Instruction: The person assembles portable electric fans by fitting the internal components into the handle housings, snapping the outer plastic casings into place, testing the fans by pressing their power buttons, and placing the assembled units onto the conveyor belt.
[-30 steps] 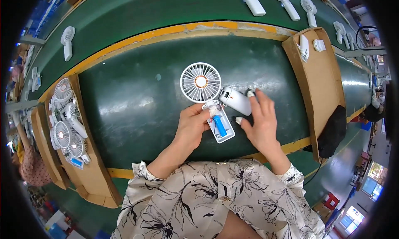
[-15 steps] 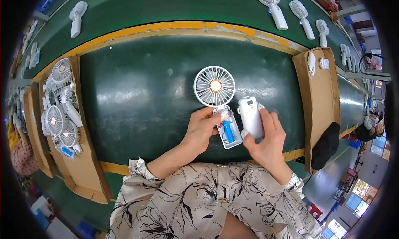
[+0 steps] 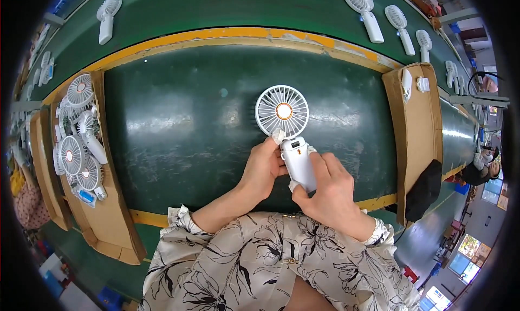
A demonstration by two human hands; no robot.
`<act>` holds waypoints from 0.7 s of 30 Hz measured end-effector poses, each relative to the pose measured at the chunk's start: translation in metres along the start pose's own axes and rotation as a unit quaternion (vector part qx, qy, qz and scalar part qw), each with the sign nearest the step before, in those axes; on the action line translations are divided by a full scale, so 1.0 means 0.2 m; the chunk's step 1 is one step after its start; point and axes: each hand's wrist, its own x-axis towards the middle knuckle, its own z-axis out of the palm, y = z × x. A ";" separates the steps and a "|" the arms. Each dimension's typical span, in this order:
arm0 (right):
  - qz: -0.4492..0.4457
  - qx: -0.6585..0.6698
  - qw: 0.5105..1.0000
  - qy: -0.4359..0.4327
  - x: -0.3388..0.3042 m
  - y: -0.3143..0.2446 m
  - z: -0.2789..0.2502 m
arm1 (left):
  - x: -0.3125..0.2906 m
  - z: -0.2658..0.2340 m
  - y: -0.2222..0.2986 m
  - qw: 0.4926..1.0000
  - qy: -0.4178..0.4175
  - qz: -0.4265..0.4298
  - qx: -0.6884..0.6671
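A white handheld fan (image 3: 283, 112) with an orange ring at its hub lies face up in front of me. My left hand (image 3: 258, 173) is closed around its handle from the left, thumb up by the neck below the fan head. From the right, my right hand (image 3: 331, 192) grips a white handle cover (image 3: 299, 166), which lies over the open side of the handle. Beneath that cover the blue battery is hidden. Whether the two halves are pressed fully together, I cannot tell. White wraps cover some of my fingertips.
On the left a cardboard tray (image 3: 116, 216) holds several white fans (image 3: 71, 155). Another cardboard tray (image 3: 420, 119) on the right has small white parts, with a black cloth (image 3: 425, 192) over its near edge. Past a yellow ledge (image 3: 216, 34), more fans (image 3: 370, 24) lie on a green belt.
My right hand has brought the cover left onto the fan handle, hiding the blue battery. My left thumb has moved up to the neck. Fans on the belt have shifted slightly right.
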 end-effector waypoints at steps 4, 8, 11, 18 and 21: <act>-0.010 -0.010 1.000 -0.002 0.00 0.00 0.01 | 0.00 -0.01 0.00 1.000 -0.008 0.003 0.001; -0.022 -0.024 0.999 -0.004 0.00 0.01 0.03 | 0.00 -0.01 -0.01 1.000 -0.014 0.005 0.001; -0.009 -0.011 1.000 -0.007 0.00 0.01 0.03 | 0.00 0.00 0.01 1.000 0.001 -0.009 0.010; -0.012 -0.029 1.000 0.000 -0.01 0.01 0.05 | 0.03 0.00 -0.03 0.994 0.050 -0.009 0.095; -0.011 -0.045 0.999 0.007 -0.01 0.01 0.05 | 0.04 -0.01 -0.03 0.993 0.051 -0.023 0.101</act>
